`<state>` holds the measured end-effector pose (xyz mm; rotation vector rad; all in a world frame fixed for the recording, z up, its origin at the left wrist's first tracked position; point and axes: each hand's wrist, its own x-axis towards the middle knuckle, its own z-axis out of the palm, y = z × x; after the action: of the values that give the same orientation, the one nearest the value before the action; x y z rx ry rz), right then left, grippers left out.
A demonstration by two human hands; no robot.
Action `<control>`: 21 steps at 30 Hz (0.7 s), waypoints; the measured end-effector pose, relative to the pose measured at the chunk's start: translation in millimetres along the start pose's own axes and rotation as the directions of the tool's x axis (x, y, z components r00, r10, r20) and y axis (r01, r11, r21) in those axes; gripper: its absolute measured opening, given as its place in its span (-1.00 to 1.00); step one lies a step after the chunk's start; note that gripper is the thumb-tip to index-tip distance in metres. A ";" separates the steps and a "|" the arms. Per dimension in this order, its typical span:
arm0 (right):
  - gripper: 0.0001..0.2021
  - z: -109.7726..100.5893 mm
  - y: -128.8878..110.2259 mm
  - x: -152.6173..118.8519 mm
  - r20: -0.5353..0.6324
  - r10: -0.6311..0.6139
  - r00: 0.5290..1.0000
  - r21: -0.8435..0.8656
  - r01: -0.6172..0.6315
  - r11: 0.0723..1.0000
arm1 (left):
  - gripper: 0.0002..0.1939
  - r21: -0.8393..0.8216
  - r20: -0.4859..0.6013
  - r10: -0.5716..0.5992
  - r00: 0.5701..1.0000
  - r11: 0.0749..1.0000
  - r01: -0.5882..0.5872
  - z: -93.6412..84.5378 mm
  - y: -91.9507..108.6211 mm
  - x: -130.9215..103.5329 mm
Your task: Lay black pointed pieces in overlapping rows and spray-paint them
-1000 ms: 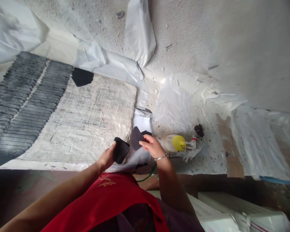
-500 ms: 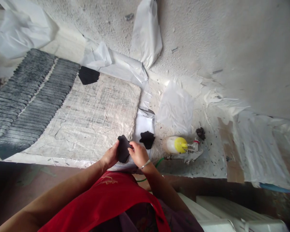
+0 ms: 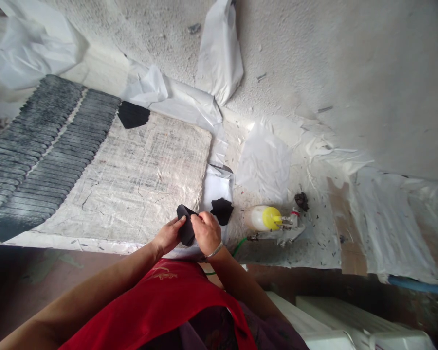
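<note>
Over the pale bench's (image 3: 314, 250) near edge, clamped the black pieces (image 3: 186, 231) in the left hand (image 3: 168, 237) and pinched their edges with the right hand (image 3: 209, 234); seemingly risked dropping some through an uneven grip.

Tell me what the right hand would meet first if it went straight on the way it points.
The black pieces that the right hand touches and the left hand holds. Past them, the line seems to cross the pale mat, though depth is unclear.
</note>
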<state>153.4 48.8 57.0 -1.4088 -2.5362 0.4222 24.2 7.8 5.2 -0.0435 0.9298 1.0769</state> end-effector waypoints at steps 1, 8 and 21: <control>-0.74 -0.8 0.0 0.0 -0.005 -0.007 1.000 0.011 0.007 1.000 | -0.64 -0.003 0.009 -0.001 1.000 1.000 0.001 1.5 1.0 -1.1; -0.81 -0.7 4.9 3.2 0.100 0.128 0.987 0.242 -0.149 0.959 | -0.63 0.052 0.020 -0.038 0.999 0.998 0.037 4.5 4.3 -8.1; -0.77 14.8 73.5 -17.2 0.002 0.464 0.886 0.155 -0.459 0.875 | -0.85 0.475 -0.175 -0.007 0.985 0.875 0.090 16.4 9.1 -27.2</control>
<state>216.0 68.9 16.9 -1.9369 -2.0654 0.6438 23.5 0.0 37.3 0.2589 1.3250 0.7757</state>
